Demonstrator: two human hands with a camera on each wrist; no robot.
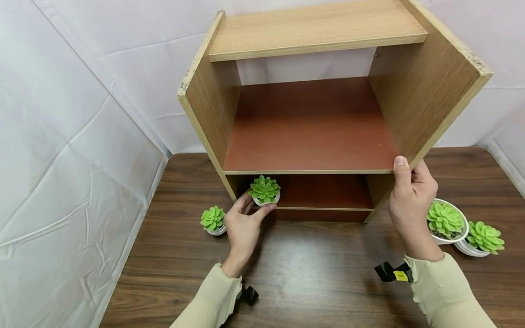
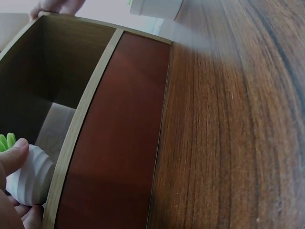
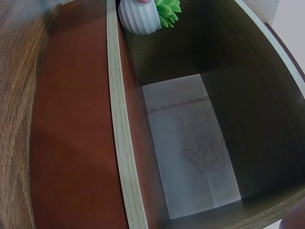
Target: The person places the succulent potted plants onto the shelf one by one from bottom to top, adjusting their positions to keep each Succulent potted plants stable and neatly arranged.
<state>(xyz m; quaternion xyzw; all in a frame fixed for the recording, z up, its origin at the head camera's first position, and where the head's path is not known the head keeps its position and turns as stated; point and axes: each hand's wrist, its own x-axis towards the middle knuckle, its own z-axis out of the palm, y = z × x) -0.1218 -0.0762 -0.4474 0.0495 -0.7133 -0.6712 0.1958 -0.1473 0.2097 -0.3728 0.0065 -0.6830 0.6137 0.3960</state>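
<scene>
My left hand (image 1: 243,228) grips a small potted succulent (image 1: 265,190), green in a ribbed white pot, at the left front of the shelf unit's lower compartment. In the left wrist view the white pot (image 2: 31,175) sits between thumb and fingers, at the lower board's front edge. The right wrist view shows the same ribbed pot (image 3: 139,16) upright by that edge; whether it touches the board I cannot tell. My right hand (image 1: 413,200) holds the wooden shelf unit (image 1: 311,125) by its right side panel, thumb at the middle board's front corner.
Another small succulent (image 1: 213,219) stands on the brown wooden table (image 1: 311,269) left of the unit. To the right, near my right wrist, are a larger potted succulent (image 1: 446,220) and a smaller one (image 1: 485,238). White sheeting (image 1: 82,136) hangs behind and at the left.
</scene>
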